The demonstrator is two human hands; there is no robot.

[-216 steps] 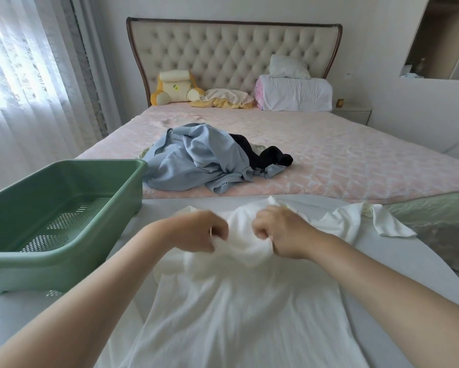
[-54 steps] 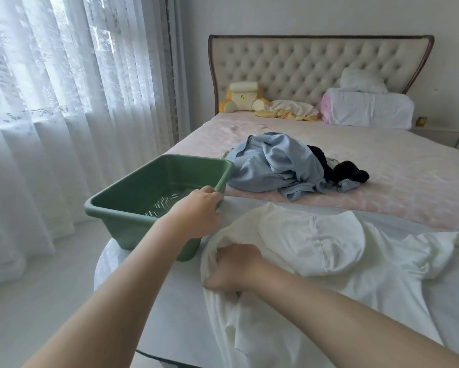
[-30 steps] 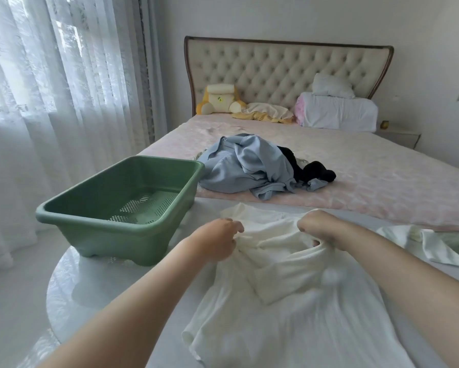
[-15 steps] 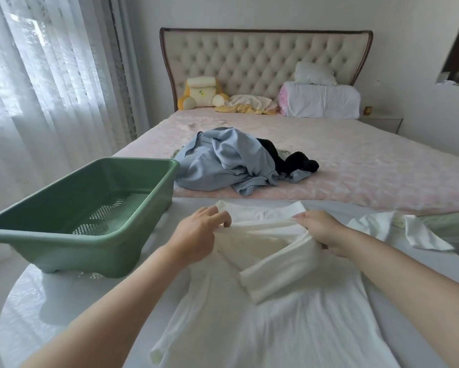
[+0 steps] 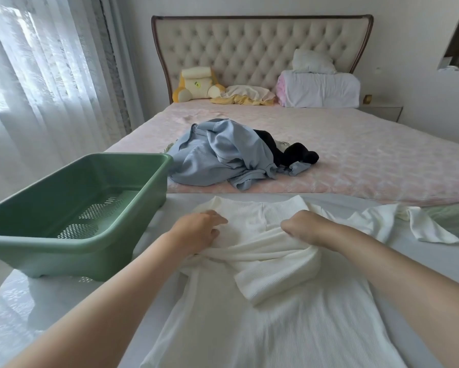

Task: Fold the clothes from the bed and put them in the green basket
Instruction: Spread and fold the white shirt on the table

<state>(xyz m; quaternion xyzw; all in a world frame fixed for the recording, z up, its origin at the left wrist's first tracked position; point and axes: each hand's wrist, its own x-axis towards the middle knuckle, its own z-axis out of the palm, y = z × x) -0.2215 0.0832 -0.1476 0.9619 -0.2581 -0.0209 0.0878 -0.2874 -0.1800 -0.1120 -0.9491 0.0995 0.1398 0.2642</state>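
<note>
Head view shows the white shirt [image 5: 276, 301] spread on the surface beside the green basket [image 5: 71, 208], its sleeve now folded across (first fold made), left hand [image 5: 199, 229] and right hand [image 5: 302, 229] fingers bunching the fabric.

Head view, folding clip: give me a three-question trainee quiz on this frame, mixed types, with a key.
1. True or false: the green basket already holds folded clothes.
2. Multiple choice: what are the left hand and the right hand working on? A) the blue garment B) the white shirt C) the pillow
3. Fill in: next to the blue garment on the bed lies a ____ garment.

Key
1. False; only its perforated bottom shows.
2. B; both hands are on its upper part, near the collar.
3. Black.
</note>
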